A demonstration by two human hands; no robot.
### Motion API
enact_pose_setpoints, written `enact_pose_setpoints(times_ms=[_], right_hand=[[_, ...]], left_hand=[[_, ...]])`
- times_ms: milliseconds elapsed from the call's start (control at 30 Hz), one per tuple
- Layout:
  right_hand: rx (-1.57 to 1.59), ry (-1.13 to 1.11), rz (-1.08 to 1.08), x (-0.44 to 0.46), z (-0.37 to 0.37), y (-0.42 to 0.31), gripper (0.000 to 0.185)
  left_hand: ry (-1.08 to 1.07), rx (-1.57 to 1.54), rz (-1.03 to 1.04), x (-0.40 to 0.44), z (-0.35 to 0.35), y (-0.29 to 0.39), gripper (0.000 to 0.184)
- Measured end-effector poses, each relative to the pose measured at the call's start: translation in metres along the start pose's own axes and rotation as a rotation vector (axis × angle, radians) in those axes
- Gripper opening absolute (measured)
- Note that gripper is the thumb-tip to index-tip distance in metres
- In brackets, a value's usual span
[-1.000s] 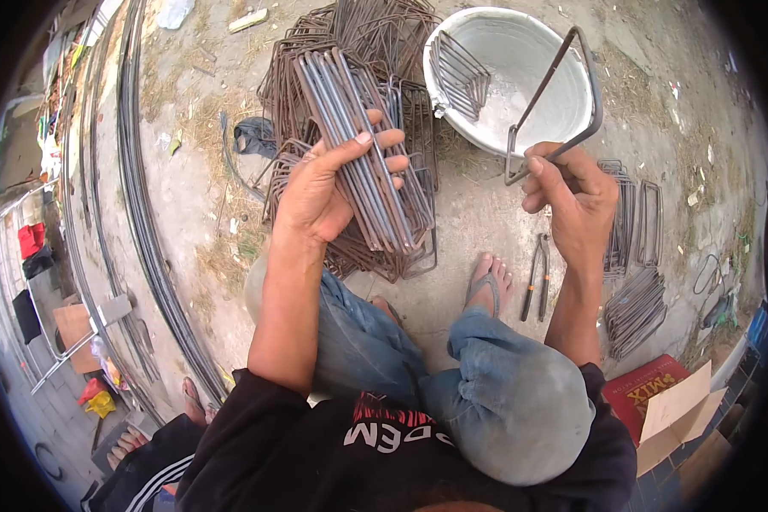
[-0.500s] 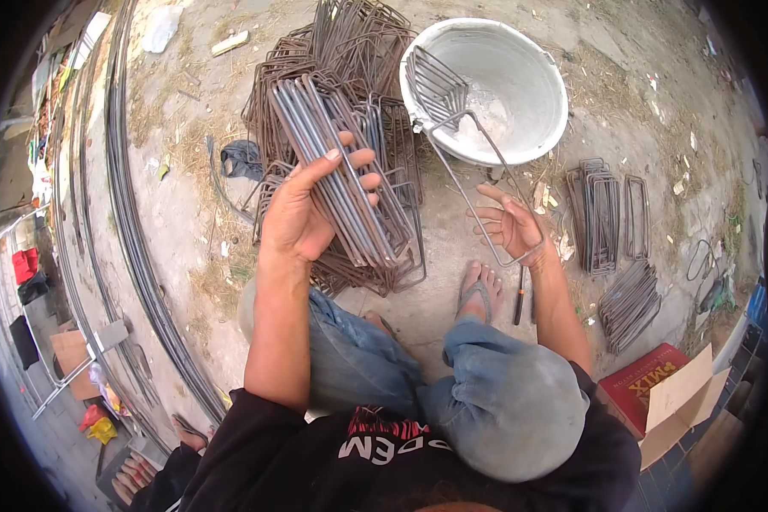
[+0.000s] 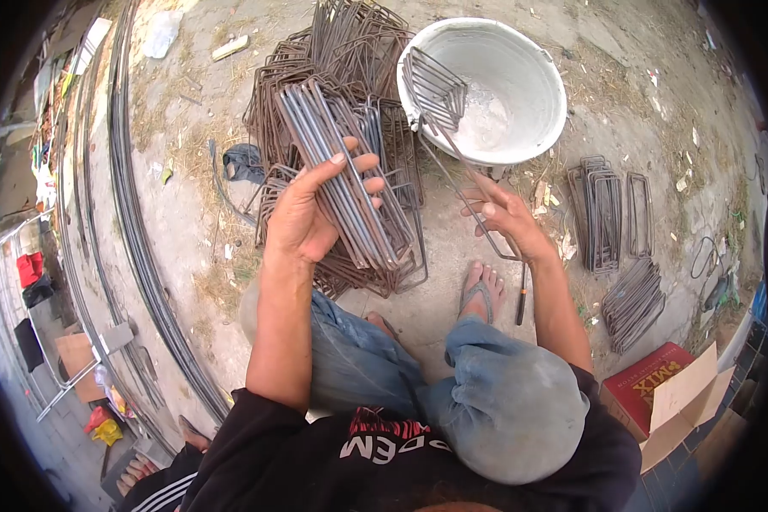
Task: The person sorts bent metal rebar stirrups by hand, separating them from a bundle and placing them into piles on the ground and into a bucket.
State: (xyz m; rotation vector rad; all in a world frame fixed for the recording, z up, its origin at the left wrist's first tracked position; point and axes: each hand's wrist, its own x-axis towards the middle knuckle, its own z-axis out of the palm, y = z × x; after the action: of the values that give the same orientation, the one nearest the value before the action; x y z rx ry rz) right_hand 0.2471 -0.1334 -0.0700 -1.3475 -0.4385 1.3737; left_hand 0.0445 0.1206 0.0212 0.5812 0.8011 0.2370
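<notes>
My left hand [image 3: 311, 209] is wrapped around a bundle of bent steel stirrups [image 3: 341, 183], the thumb across the top bars and the fingertips showing on the far side. My right hand [image 3: 508, 218] has its fingers curled on a single rectangular steel stirrup [image 3: 452, 166], which slants down from the bucket's rim to my palm. Several more stirrups [image 3: 435, 90] hang over the left rim of the white bucket [image 3: 542, 136]. A large heap of rusty stirrups [image 3: 324, 51] lies on the ground behind the bundle.
Two stacks of stirrups, one upright [image 3: 597, 213] and one slanted [image 3: 633, 305], lie at the right. A tool with an orange-banded handle [image 3: 521, 294] is beside my foot. Long steel bars [image 3: 136, 205] run along the left. A cardboard box [image 3: 683, 401] sits lower right. Another person's foot [image 3: 194, 435] shows lower left.
My right hand's fingers have closed from a spread pose onto the single stirrup, which has turned and looks narrower. The bundle in my left hand has shifted slightly right and down.
</notes>
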Motion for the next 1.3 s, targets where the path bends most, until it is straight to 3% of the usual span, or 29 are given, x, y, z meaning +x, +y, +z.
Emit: enact_pose_setpoints(times_ms=[67,167,267,367,467,567,667,733,767,867,900,1000,1100,1200,1300], right_hand=[[-0.292,0.150,-0.107,0.000,0.037,-0.016,0.108],[-0.369,0.212,-0.249,0.003,0.085,-0.048,0.112],[-0.719,0.211,-0.365,0.024,0.114,-0.055,0.117],[-0.646,0.194,-0.307,0.038,0.120,-0.045,0.119],[-0.637,0.178,-0.323,0.035,0.114,-0.038,0.116],[-0.334,0.095,-0.338,0.042,0.102,-0.019,0.093],[-0.045,0.047,-0.118,0.042,0.064,-0.027,0.056],[-0.354,0.139,-0.070,0.047,0.035,0.014,0.037],[-0.520,0.192,-0.057,0.048,0.025,0.025,0.030],[-0.374,0.334,-0.089,0.034,0.030,-0.009,0.024],[-0.311,0.393,-0.226,0.038,0.026,-0.024,0.021],[-0.541,0.506,-0.422,0.089,0.003,-0.067,0.031],[-0.883,0.418,-0.397,0.176,-0.025,-0.050,0.040],[-0.809,0.461,-0.190,0.222,-0.011,-0.044,0.039],[-0.605,0.335,-0.195,0.237,-0.009,-0.047,0.033]], left_hand=[[0.011,0.023,0.002,-0.001,0.001,-0.003,0.042],[0.018,0.063,0.000,0.004,0.005,-0.011,0.045],[0.017,0.057,-0.007,0.009,0.009,-0.019,0.043],[0.051,0.047,0.010,0.006,0.015,-0.022,0.035],[0.086,0.136,-0.012,0.011,0.002,-0.027,0.040],[0.111,0.100,-0.027,0.011,0.002,-0.025,0.036],[0.126,0.048,-0.020,0.007,0.002,-0.018,0.037],[0.121,0.027,0.043,0.008,-0.001,-0.011,0.035],[0.084,0.043,0.060,0.013,-0.015,-0.010,0.044],[0.122,0.004,0.086,0.011,-0.026,0.002,0.041],[0.137,-0.004,0.098,0.010,-0.024,0.004,0.039],[0.166,0.048,0.118,0.007,-0.017,0.004,0.038],[0.142,0.032,0.131,0.014,-0.022,0.002,0.042],[0.137,0.003,0.105,0.010,-0.018,0.000,0.045],[0.117,0.005,0.078,0.008,-0.013,-0.004,0.045]])
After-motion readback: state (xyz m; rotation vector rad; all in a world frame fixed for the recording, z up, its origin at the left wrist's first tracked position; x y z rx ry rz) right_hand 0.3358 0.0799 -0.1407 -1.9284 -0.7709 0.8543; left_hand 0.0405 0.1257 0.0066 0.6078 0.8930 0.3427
